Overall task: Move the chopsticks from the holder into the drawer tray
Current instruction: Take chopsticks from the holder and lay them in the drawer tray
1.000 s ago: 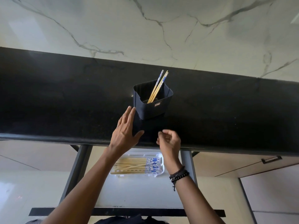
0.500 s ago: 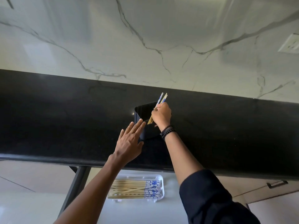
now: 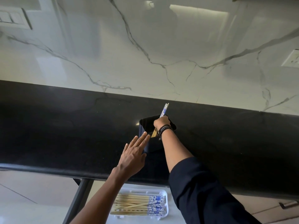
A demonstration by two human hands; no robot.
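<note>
Over the mouth of the dark holder (image 3: 152,145), the right hand (image 3: 161,122) is curled round a small bundle of chopsticks (image 3: 164,109). Their blue-and-white tops poke up beyond the fist and their plain wooden ends show below it, down inside the holder. Against the holder's left wall the left hand (image 3: 134,152) lies flat, fingers straight, pressing but gripping nothing. That is the weak point, I judge: a flat palm can stop the holder sliding toward it, but it cannot hold it down. If the slanted sticks drag on the rim as they come out, the holder may tilt or skate on the glossy black countertop (image 3: 64,135) beneath it. The beaded bracelets (image 3: 164,128) sit just at the holder's near rim and could catch there too. A loose fist round thin, smooth sticks may let one slip back in or roll away. Whether more remain inside the holder cannot be told. Well below the holder and nearer the person, past the counter's front edge, the white tray (image 3: 166,194) already holds a full row of chopsticks (image 3: 139,206), one lying crosswise. Sticks dropped carelessly could knock that edge, pile unevenly or overhang the tray's rim.
</note>
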